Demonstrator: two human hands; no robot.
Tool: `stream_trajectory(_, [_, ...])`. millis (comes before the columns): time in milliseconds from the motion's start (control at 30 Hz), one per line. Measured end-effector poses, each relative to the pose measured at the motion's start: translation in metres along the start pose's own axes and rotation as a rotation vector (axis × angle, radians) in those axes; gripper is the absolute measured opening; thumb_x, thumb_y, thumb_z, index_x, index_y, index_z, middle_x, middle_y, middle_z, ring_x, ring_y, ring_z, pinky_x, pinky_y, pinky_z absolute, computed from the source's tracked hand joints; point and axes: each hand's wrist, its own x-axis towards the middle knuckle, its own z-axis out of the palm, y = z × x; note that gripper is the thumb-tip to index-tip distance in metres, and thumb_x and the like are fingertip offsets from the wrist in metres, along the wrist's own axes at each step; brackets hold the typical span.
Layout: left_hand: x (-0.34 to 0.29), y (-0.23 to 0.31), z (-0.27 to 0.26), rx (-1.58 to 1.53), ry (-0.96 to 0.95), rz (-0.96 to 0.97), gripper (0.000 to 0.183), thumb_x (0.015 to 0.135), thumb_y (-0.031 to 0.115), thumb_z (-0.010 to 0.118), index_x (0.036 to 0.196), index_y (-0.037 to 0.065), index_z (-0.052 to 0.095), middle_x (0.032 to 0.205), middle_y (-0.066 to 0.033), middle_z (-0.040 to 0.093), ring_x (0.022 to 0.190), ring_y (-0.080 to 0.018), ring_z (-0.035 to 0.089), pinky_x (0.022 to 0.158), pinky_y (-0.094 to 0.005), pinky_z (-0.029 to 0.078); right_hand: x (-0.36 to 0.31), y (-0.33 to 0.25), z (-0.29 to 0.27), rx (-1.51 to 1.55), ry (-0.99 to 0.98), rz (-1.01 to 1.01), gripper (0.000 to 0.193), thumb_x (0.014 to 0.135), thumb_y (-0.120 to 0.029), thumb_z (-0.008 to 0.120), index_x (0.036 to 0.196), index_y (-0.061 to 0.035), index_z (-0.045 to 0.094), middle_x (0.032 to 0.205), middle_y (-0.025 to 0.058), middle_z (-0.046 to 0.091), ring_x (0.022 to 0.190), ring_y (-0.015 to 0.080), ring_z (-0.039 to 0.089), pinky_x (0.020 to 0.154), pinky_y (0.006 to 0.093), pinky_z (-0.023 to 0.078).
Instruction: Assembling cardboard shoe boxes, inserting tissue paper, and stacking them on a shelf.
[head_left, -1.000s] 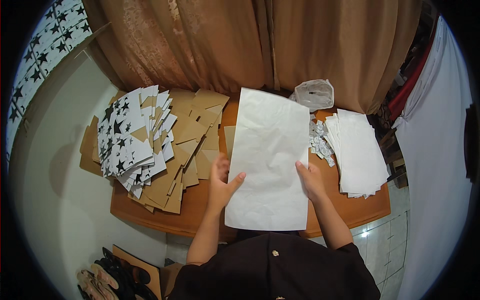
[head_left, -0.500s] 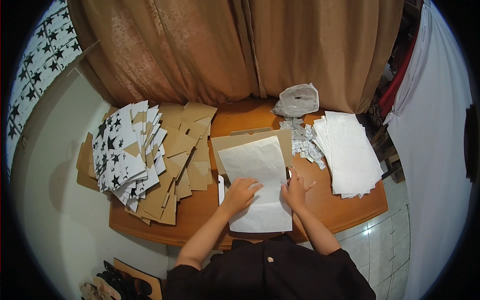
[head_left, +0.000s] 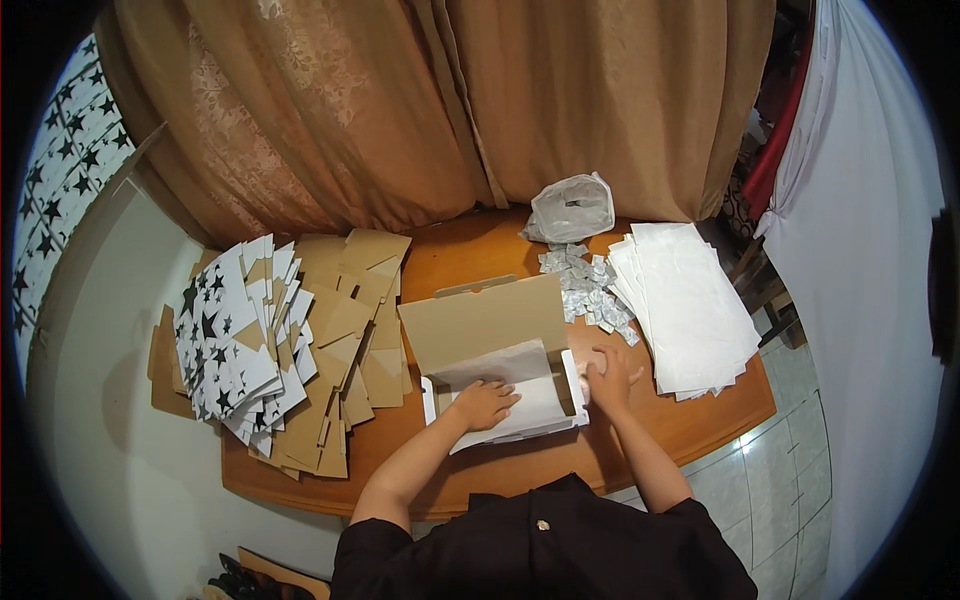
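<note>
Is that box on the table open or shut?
Open: the box has its lid raised, and the left hand is over white paper inside.

Brown-and-white cardboard box (head_left: 485, 322): open, lid raised, on the desk (head_left: 455, 242)
White paper sheet (head_left: 505, 366): I see it bent inside

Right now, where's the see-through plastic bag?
In the head view, the plastic bag sits right of centre near the far edge of the table, in front of the brown curtain and beyond the small silvery packets.
</note>
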Motion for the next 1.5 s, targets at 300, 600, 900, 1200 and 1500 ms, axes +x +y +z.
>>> stream_trajectory(300, [-0.070, 0.049, -0.072, -0.661, 0.008, -0.194, 0.035, 0.088, 0.035, 0.054, 0.108, 0.009, 0.065, 0.106, -0.0145, 0.064, 0.102, -0.0322, 0.058, 0.090, -0.0370, 0.044, 0.083, 0.039, 0.015, -0.314, -0.007, 0.099, 0.037, 0.079, -0.015, 0.055, 0.116, -0.0124, 0.055, 0.119, 0.0063, 0.055, 0.114, 0.0279, 0.048, 0.101, 0.0682, 0.010])
stream_trajectory(600, [-0.087, 0.063, -0.051, -0.474, 0.123, -0.276, 0.023, 0.087, 0.027, 0.055, 0.103, 0.015, 0.068, 0.101, -0.0048, 0.067, 0.093, -0.0246, 0.061, 0.094, -0.0420, 0.038, 0.086, 0.035, 0.021, -0.558, -0.073, 0.035, 0.018, 0.077, -0.021, 0.066, 0.093, -0.0126, 0.069, 0.099, 0.0040, 0.066, 0.109, 0.0235, 0.053, 0.101, 0.0681, 0.015])
stream_trajectory(900, [-0.083, 0.058, -0.050, -0.525, 0.190, -0.263, 0.025, 0.089, 0.027, 0.052, 0.097, 0.009, 0.068, 0.097, -0.0075, 0.067, 0.092, -0.0249, 0.061, 0.084, -0.0378, 0.041, 0.080, 0.049, 0.005, -0.344, -0.071, 0.056, 0.014, 0.081, -0.023, 0.063, 0.083, -0.0111, 0.069, 0.082, 0.0076, 0.067, 0.085, 0.0270, 0.063, 0.102, 0.0645, 0.014])
stream_trajectory(1200, [-0.071, 0.054, -0.053, -0.460, 0.320, -0.206, 0.022, 0.086, 0.025, 0.056, 0.091, 0.007, 0.068, 0.092, -0.0092, 0.067, 0.090, -0.0258, 0.060, 0.082, -0.0372, 0.043, 0.090, 0.041, -0.013, -0.194, -0.033, 0.126, 0.018, 0.078, -0.026, 0.067, 0.076, -0.0084, 0.063, 0.072, 0.0065, 0.066, 0.077, 0.0241, 0.062, 0.105, 0.0594, 0.012])
stream_trajectory(1500, [-0.070, 0.049, -0.050, -0.420, 0.400, -0.169, 0.023, 0.085, 0.026, 0.058, 0.087, 0.006, 0.068, 0.086, -0.0089, 0.067, 0.083, -0.0277, 0.061, 0.074, -0.0388, 0.045, 0.108, 0.042, -0.028, -0.106, 0.046, 0.153, 0.027, 0.072, -0.020, 0.076, 0.064, -0.0013, 0.058, 0.059, 0.0077, 0.059, 0.052, 0.0147, 0.053, 0.049, 0.0287, 0.041])
